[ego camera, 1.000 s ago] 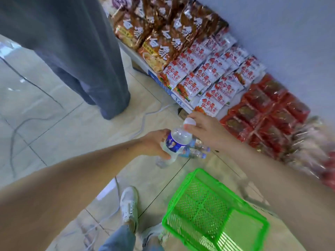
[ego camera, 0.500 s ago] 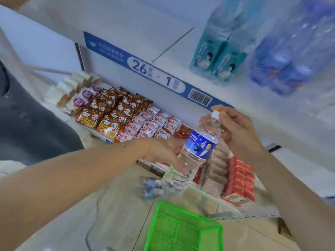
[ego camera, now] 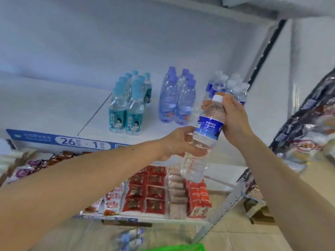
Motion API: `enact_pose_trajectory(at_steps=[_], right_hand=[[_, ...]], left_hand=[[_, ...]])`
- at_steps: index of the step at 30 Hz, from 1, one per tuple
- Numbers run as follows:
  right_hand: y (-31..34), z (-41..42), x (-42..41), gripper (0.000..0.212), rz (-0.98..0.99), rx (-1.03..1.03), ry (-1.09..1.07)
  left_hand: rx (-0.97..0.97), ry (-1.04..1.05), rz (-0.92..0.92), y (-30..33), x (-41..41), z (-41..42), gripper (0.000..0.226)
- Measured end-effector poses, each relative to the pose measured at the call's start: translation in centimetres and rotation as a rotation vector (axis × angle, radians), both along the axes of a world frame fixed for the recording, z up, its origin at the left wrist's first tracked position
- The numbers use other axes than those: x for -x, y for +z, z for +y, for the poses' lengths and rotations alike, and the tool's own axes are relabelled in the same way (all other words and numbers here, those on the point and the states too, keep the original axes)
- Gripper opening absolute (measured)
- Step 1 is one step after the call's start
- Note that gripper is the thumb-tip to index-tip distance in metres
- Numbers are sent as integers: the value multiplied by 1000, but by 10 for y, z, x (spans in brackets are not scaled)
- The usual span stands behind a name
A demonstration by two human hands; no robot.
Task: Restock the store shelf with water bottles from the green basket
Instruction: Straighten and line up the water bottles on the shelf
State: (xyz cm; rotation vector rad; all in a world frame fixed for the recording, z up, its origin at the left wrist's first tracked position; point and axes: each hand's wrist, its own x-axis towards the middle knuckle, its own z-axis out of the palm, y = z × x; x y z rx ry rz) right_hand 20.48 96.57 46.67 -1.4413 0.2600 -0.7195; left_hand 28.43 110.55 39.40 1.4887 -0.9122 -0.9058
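Shelf tag numbers legible; bottle print not

The blue-and-white price strip [ego camera: 59,141] on the front edge of the white metal shelf [ego camera: 45,105] reads "26" and "1" in large digits, the small characters beside them blurred. Chinese print on the teal-labelled clear bottles [ego camera: 125,122] and the blue-labelled clear water bottle [ego camera: 208,126] is too small to read.

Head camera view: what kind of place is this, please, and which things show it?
Most likely a small shop or convenience store. A white shelf carries grouped water bottles, its front edge bears a blue label strip with a number and barcode, and the shelf below holds rows of packaged snacks.
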Motion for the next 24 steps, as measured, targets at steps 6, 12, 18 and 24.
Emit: enact_pose_trajectory(at_steps=[6, 12, 18, 24], right_hand=[[28, -59, 14, 34, 253, 310, -323], [39, -122, 11, 17, 218, 291, -405], [18, -167, 1, 27, 163, 225, -349], [-1, -183, -9, 21, 148, 260, -284]], left_hand=[[99, 244, -144, 16, 20, -85, 67], [133, 407, -320, 13, 34, -158, 77], [121, 458, -359, 0, 27, -201, 66], [101, 507, -378, -14, 25, -222, 63]])
